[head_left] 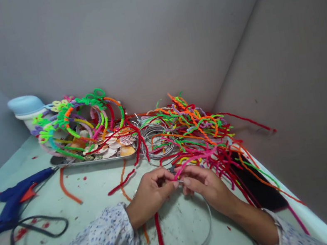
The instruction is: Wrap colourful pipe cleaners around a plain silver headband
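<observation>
My left hand [153, 192] pinches a pink pipe cleaner [186, 163] and the end of a thin grey metal headband [210, 215] between thumb and fingers. My right hand [206, 184] is closed on the same headband end, its fingertips almost meeting the left ones. From the hands the pink pipe cleaner slants up to the right. The band curves down below my right hand toward the front of the table. Beneath my left hand lies a short red pipe cleaner [159, 237].
A metal tray [107, 160] of shells bears colourful wrapped headbands. Behind the hands are bare metal bands [156, 138] and a heap of pipe cleaners [195, 121]. A blue glue gun [10, 204] lies left, a dark phone [258, 184] right, a blue-lidded container [27, 110] back left.
</observation>
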The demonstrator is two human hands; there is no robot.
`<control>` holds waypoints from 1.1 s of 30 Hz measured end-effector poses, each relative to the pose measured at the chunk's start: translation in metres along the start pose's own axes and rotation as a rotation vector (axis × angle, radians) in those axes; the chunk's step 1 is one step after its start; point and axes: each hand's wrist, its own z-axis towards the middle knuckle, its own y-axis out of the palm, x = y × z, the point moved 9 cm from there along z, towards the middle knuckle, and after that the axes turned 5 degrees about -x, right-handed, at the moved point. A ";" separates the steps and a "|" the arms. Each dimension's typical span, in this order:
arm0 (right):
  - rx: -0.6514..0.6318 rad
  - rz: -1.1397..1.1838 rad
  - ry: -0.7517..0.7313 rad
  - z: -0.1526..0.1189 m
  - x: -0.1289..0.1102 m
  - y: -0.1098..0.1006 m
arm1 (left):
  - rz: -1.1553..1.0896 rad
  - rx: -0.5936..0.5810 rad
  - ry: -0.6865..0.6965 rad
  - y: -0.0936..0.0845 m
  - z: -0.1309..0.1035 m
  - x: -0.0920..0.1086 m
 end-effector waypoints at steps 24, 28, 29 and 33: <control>0.123 -0.463 -0.097 -0.003 -0.010 -0.005 | 0.073 0.011 0.021 0.003 0.001 0.000; 0.137 -0.392 -0.040 -0.003 -0.003 -0.008 | 0.059 0.015 0.024 0.001 0.002 -0.001; 0.144 -0.374 -0.028 -0.003 -0.001 -0.009 | 0.058 0.014 0.021 0.000 0.002 -0.002; 0.151 -0.350 -0.008 -0.003 0.001 -0.010 | 0.106 0.023 0.038 0.000 0.002 0.000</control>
